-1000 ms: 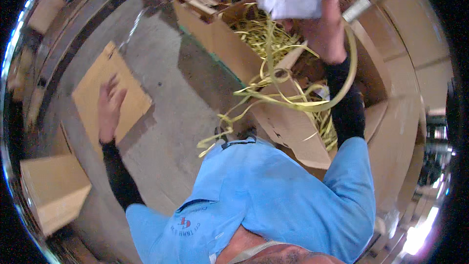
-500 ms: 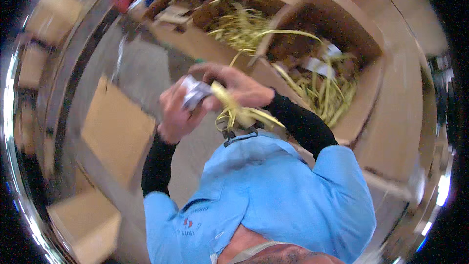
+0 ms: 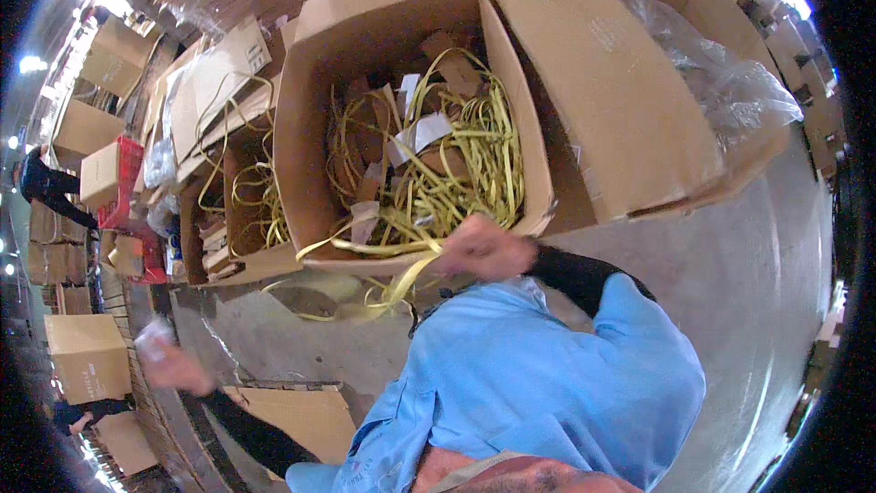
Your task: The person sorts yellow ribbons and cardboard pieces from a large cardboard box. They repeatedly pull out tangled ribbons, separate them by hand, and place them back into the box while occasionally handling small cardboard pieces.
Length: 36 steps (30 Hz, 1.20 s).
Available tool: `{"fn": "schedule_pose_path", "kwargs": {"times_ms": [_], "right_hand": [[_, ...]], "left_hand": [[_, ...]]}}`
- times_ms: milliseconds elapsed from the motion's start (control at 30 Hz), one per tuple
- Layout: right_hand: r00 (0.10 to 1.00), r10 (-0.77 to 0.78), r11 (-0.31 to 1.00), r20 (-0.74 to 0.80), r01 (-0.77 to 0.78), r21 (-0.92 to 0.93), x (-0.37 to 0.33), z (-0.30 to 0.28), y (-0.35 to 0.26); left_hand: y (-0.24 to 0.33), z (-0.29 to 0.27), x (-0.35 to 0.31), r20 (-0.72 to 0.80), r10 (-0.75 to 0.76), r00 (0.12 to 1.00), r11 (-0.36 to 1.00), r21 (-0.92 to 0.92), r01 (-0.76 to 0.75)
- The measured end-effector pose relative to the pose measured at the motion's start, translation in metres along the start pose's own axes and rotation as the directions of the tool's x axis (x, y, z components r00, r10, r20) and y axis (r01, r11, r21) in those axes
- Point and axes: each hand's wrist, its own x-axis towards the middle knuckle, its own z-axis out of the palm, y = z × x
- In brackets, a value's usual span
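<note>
two hands are at work here, well apart from each other. the right hand [image 3: 484, 246] is clenched around a bunch of yellow strapping [image 3: 401, 276], which trails down and to the left of the fist in loose loops over the concrete floor [image 3: 757, 256]. just above and behind that hand stands a big open cardboard box [image 3: 315, 128], its front rim almost touching the knuckles; inside it lies a tangle of more yellow straps [image 3: 474, 155] mixed with cardboard scraps [image 3: 420, 132]. the left hand [image 3: 169, 367] is flung far out to the left and low, blurred, closed on a crumpled whitish wad [image 3: 151, 336] that sticks out above the fingers; what the wad is made of cannot be told. below and to the right of that hand a flat sheet of cardboard [image 3: 306, 415] lies on the floor. left of the big box, a smaller open box [image 3: 242, 210] holds more yellow loops. to the right of the right hand, beyond a large folded-out flap [image 3: 602, 82], sits clear plastic film [image 3: 721, 82].
</note>
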Motion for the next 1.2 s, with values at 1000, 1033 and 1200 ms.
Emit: {"fn": "schedule_pose_path", "kwargs": {"times_ms": [1000,1033,1200], "right_hand": [[0.952,-0.151,0.879,-0.267,0.006,-0.477,0.082,-0.069,0.005],[0.942,-0.268,0.83,-0.203,0.119,-0.544,0.1,-0.053,0.001],[0.96,-0.28,0.842,-0.017,0.237,-0.484,0.174,0.034,-0.011]], "left_hand": [[0.349,-0.186,-0.164,0.108,0.918,0.383,0.211,-0.948,-0.238],[0.314,-0.184,-0.153,0.259,0.873,0.413,0.265,-0.963,0.043],[0.039,-0.235,-0.085,0.275,0.318,0.907,-0.58,-0.7,0.416]]}}
